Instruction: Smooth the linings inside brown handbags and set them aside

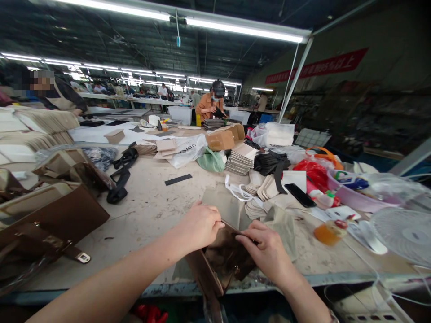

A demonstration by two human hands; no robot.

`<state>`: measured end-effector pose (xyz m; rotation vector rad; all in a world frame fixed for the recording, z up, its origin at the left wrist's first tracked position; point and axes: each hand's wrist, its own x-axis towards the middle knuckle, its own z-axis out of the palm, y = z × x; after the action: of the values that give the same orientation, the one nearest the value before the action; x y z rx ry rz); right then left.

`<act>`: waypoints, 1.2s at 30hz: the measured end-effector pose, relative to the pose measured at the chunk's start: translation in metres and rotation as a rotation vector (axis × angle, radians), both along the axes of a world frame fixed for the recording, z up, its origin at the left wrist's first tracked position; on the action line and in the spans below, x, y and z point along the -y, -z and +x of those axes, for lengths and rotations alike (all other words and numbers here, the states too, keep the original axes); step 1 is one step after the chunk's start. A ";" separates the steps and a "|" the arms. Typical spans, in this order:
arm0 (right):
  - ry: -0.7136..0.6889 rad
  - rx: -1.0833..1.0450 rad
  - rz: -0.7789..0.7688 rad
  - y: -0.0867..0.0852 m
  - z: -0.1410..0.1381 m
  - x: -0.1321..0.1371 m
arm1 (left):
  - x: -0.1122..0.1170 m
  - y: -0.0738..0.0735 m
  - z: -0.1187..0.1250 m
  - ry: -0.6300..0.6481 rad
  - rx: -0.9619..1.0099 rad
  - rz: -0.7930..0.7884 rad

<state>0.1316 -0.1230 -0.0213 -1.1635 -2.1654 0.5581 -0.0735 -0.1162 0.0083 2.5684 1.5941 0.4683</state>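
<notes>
My left hand (200, 226) and my right hand (266, 249) both pinch the top edge of a brown leather bag (224, 264) at the near edge of the worktable (151, 211). The bag sits partly inside a clear plastic wrap, and its lower part hangs over the table edge. Fingers of both hands are curled closed on the bag's rim. A beige fabric piece (224, 204) lies flat just beyond the hands.
Brown bags (50, 215) lie at the left with black straps (121, 175). Stacks of cut pieces (240, 159), a black phone (299, 195), an orange bottle (328, 231), a white fan (404, 235) and a pink basin (353, 195) crowd the right. A person in orange (210, 103) works at the far end.
</notes>
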 end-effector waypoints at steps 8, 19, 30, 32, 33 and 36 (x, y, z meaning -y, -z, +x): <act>0.025 -0.024 0.017 0.003 -0.002 0.002 | -0.005 0.008 0.005 0.007 -0.024 0.090; 0.015 0.124 -0.065 -0.004 0.007 -0.008 | -0.006 0.006 0.006 -0.023 -0.024 0.099; -0.028 0.344 0.106 -0.010 -0.017 -0.022 | -0.004 0.003 -0.006 -0.013 0.065 0.004; -0.025 0.340 0.110 -0.009 -0.017 -0.021 | -0.002 -0.002 -0.013 0.016 0.099 -0.068; -0.020 0.339 0.108 -0.008 -0.017 -0.021 | -0.002 -0.004 -0.015 0.024 0.109 -0.098; -0.003 0.338 0.098 -0.009 -0.017 -0.018 | -0.001 -0.011 -0.020 0.029 0.105 -0.146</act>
<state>0.1145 -0.1047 -0.0126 -1.2742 -2.4461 0.2660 -0.0939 -0.1154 0.0192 2.4143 1.4957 0.4577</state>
